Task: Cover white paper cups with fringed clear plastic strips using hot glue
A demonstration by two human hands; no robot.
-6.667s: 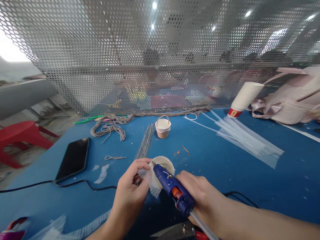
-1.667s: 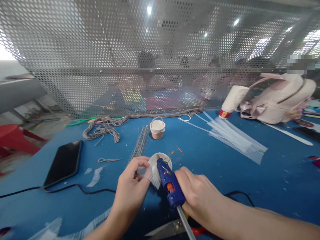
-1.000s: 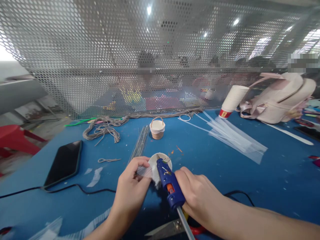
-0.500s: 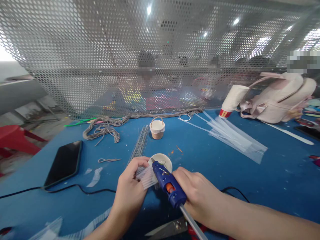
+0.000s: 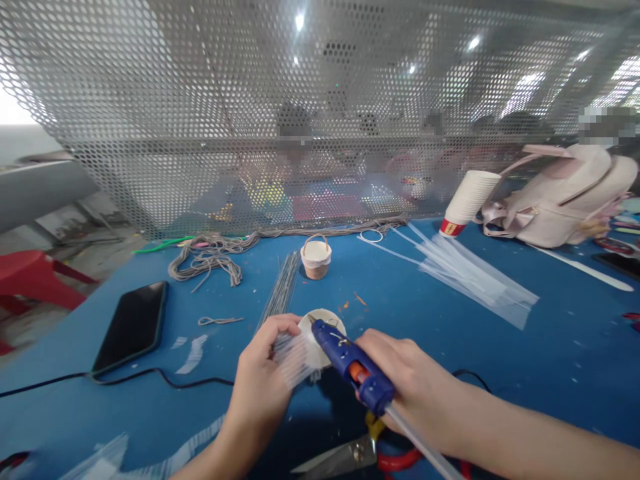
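My right hand (image 5: 407, 380) is wrapped round a blue hot glue gun (image 5: 373, 390), a clear glue stick (image 5: 423, 443) jutting from its back end. Its nozzle points into the mouth of a small white cup (image 5: 316, 350), near the left rim; whether it touches cannot be seen. With fingers closed, my left hand (image 5: 260, 380) grips the cup's left side together with a sheer striped ribbon (image 5: 293, 360). Part of the cup is hidden behind the gun and fingers. Below lie scissors (image 5: 345, 460) with red and yellow handles.
A small basket (image 5: 316, 267) stands beyond the cup, beside thin wires (image 5: 281, 283). Grey cord (image 5: 207, 263) and a phone (image 5: 133, 323) lie left, stacked paper cups (image 5: 470, 200), clear strips (image 5: 475, 280) and a pink backpack (image 5: 560, 200) right. A perforated screen (image 5: 225, 133) rises behind.
My right hand and the glue gun have shifted right, drawing the nozzle slightly right from the cup's left rim. More of the scissors' handles shows. My left hand keeps its grip.
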